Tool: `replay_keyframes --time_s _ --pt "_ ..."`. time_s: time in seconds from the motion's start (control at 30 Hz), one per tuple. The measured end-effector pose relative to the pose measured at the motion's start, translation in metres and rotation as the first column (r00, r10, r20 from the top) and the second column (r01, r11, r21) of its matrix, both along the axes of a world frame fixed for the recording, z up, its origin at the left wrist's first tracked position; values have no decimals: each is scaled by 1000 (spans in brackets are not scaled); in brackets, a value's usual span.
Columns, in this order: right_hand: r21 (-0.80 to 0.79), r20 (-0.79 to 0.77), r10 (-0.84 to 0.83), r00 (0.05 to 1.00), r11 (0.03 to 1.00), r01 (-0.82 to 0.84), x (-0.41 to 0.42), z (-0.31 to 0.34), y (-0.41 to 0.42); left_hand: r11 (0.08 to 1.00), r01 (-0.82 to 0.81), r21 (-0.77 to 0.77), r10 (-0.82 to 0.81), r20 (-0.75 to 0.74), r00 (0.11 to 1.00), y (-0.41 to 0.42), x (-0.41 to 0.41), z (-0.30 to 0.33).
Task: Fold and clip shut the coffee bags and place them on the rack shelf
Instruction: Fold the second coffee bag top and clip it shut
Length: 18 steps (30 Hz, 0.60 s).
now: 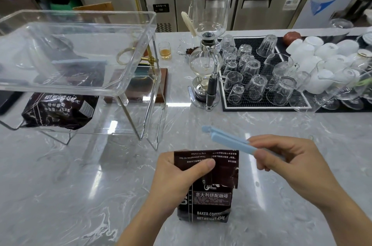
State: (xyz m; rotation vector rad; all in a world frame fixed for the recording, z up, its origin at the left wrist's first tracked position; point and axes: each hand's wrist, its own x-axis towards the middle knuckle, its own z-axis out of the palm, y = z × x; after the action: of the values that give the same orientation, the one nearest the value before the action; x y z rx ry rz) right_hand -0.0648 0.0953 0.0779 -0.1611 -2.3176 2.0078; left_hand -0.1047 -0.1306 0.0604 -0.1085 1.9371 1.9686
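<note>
A dark brown coffee bag stands on the marble counter in front of me, its top folded down. My left hand pinches that folded flap, thumb across the front. My right hand holds a light blue bag clip, its two arms parted at the far tip, just above and right of the fold. At the left stands a clear acrylic rack. A second coffee bag lies on its lower shelf, with a blue clip across its top.
A glass siphon coffee maker stands behind the bag. A black mat with several upturned glasses and white cups fills the right. A small glass of amber liquid and a wooden-based stand sit behind the rack.
</note>
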Motion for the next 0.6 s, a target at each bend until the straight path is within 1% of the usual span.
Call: replay_keyframes --time_s 0.17,0.4,0.5,0.6 --pt "64 37 60 998 996 -62 4 8 -12 1000 20 -2 -20 -1 1000 -1 1 0" --pt "110 42 47 998 993 -51 4 10 -17 999 47 7 -47 -4 999 -3 3 -1" --pt "105 40 90 995 990 -94 5 10 -19 997 68 39 -68 0 998 -2 4 1" --pt "86 36 122 992 989 -124 3 8 -21 996 81 34 -80 -18 997 -1 4 2"
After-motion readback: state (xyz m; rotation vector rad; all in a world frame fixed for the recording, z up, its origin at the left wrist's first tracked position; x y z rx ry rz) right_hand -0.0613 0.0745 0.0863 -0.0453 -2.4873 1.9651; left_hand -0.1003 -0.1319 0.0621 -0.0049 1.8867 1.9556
